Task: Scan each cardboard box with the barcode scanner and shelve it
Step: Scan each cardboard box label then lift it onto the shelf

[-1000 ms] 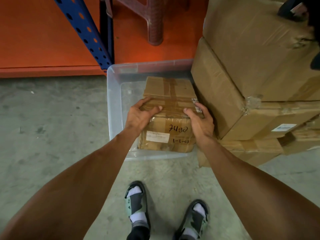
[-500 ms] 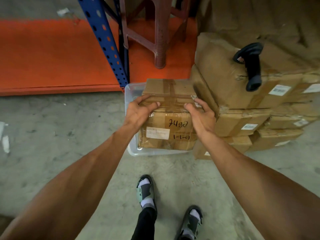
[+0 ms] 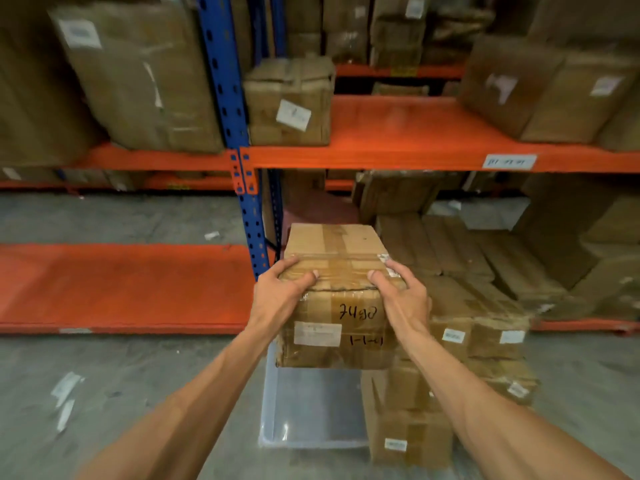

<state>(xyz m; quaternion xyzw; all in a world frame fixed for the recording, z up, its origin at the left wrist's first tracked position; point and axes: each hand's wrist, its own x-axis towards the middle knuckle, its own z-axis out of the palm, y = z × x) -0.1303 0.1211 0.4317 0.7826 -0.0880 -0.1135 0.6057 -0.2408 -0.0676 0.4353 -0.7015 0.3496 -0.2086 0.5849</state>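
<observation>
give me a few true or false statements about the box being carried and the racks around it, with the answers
1. Both hands hold the cardboard box. True: the left hand and the right hand each have a grip on a top front corner.
2. The box rests inside the clear plastic bin. False: it is held in the air above the bin.
3. The box's front face carries handwriting and a white label. True.
4. The lower orange shelf on the left is packed with boxes. False: the part in view is bare.
5. A small labelled box sits on the upper orange shelf beside the blue upright. True.
</observation>
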